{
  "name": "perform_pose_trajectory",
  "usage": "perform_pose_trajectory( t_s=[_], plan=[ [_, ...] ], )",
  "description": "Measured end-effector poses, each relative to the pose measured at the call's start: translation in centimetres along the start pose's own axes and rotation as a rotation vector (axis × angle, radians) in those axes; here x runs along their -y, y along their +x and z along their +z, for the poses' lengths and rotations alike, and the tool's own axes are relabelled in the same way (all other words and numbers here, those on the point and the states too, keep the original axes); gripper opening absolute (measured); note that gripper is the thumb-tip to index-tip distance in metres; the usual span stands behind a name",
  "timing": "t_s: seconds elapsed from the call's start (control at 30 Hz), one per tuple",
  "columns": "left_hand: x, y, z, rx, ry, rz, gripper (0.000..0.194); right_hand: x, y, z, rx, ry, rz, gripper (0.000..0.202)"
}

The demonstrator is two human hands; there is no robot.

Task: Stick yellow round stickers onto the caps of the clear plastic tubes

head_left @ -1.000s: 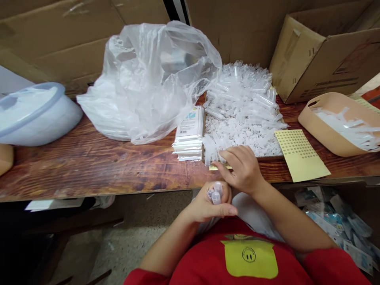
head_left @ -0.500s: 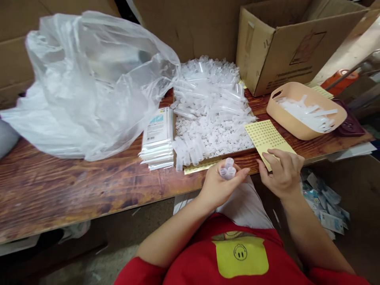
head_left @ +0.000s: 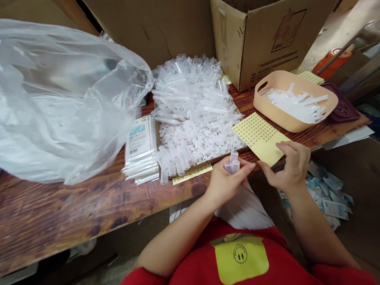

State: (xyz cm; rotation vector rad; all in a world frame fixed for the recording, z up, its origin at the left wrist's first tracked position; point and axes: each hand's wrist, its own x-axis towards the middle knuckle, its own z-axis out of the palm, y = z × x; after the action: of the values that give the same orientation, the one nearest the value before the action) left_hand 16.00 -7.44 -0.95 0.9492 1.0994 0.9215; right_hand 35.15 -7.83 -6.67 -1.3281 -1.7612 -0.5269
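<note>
At the worktop's (head_left: 89, 209) near edge, the left hand (head_left: 227, 178) holds three translucent tubes (head_left: 234, 160) upright in a bunch. The right hand (head_left: 292, 164), thumb and forefinger wide apart, reaches over a yellow dot sheet (head_left: 267, 146); whether a dot is on a fingertip I cannot tell. Dots fill the sheet's far part and its near part is bare, so it looks partly used, with many dots left. Farther in, several tubes (head_left: 179, 164) lie across the near left corner of one shallow tray (head_left: 204, 161), heaped with pieces too many to count. One packet stack (head_left: 139, 146) sits left; right, one tan bin (head_left: 282, 113). Beyond stands one open carton (head_left: 267, 51).
</note>
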Motion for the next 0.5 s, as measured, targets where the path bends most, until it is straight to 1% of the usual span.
perform_pose_trajectory(
  t_s=[0.07, 0.17, 0.2, 0.27, 0.33, 0.43, 0.5],
  plan=[
    [0.2, 0.3, 0.3, -0.014, 0.012, -0.017, 0.041, 0.3, -0.1, 0.2, 0.021, -0.006, -0.027, 0.052],
    [0.2, 0.5, 0.7, -0.031, 0.058, -0.011, 0.041, 0.9, 0.2, 0.8, 0.014, 0.014, -0.051, 0.027],
    [0.2, 0.5, 0.8, -0.036, 0.075, -0.002, 0.042, 1.1, 0.4, 1.0, 0.012, 0.021, -0.056, 0.022],
    [0.1, 0.6, 0.9, -0.057, 0.085, 0.012, 0.045, 1.4, 0.8, 1.1, 0.007, 0.040, -0.086, 0.022],
    [0.1, 0.6, 0.9, -0.078, 0.056, 0.016, 0.045, 1.6, 1.1, 0.8, -0.032, 0.072, -0.149, 0.024],
    [0.0, 0.6, 0.8, -0.072, -0.026, 0.015, 0.042, 2.1, 1.4, 0.0, -0.096, 0.144, -0.258, 0.028],
    [0.0, 0.5, 0.7, -0.068, -0.068, 0.012, 0.045, 2.5, 1.4, -0.6, -0.095, 0.198, -0.324, 0.027]
  ],
)
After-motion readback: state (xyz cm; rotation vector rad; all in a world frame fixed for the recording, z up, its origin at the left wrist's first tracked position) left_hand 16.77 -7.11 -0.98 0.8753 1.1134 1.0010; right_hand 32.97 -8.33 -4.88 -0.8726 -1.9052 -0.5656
